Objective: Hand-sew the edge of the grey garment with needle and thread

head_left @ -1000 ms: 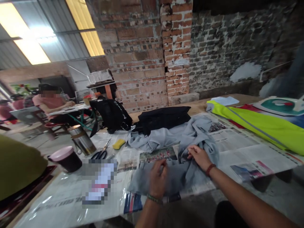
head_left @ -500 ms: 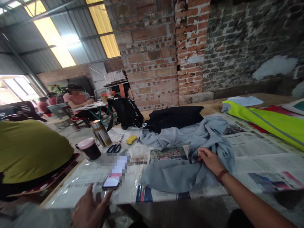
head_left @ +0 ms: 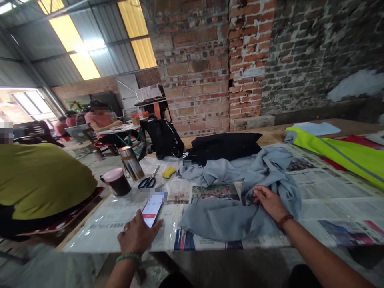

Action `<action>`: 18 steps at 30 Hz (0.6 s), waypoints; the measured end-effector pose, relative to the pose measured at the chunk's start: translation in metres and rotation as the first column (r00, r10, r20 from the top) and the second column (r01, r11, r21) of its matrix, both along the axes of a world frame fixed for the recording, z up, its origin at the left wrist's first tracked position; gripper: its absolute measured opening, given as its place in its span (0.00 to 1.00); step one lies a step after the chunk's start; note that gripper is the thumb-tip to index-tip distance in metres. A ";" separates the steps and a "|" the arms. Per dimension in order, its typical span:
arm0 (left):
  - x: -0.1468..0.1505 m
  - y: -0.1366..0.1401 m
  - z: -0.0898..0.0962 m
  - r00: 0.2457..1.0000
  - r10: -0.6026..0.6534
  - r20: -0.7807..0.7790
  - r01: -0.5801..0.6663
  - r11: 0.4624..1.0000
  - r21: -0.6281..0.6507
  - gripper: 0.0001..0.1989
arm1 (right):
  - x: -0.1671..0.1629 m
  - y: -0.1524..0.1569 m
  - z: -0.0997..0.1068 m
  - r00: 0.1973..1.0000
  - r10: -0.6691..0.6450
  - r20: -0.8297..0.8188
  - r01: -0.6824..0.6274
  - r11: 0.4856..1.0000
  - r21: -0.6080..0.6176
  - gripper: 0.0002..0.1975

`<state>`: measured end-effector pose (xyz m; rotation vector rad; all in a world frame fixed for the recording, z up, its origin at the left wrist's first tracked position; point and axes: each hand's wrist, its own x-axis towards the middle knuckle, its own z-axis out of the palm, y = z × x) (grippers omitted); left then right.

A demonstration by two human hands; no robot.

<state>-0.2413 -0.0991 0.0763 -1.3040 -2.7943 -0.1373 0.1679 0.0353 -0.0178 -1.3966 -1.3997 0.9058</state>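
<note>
My left hand (head_left: 138, 235) is around the lower end of a smartphone (head_left: 154, 206), thumb along one edge and fingers along the other. The phone's lit screen faces up. My right hand (head_left: 270, 204) pinches a fold of grey cloth (head_left: 219, 220) between thumb and fingers. That cloth lies crumpled in a loose curve on the newspaper-covered table (head_left: 90, 236), and its shape as a garment is not plain. Behind it rests a folded black garment (head_left: 226, 147) with white stripes at one end.
A lidded dark cup (head_left: 117, 184), a steel flask (head_left: 131, 163), scissors (head_left: 149, 181) and a yellow sponge (head_left: 169, 172) stand or lie beyond the phone. A black backpack (head_left: 163, 138) sits farther back. At right lies a hi-vis garment (head_left: 339, 154). A person in yellow-green (head_left: 45, 180) sits left.
My left hand has moved forward from the table's near edge and closed around the phone. My right hand stays on the grey cloth. The whole view has shifted slightly.
</note>
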 end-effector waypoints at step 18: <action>0.001 0.011 0.011 1.000 0.011 -0.002 -0.011 0.999 -0.032 0.31 | 0.003 0.005 -0.008 1.000 0.018 -0.020 -0.018 1.000 -0.024 0.17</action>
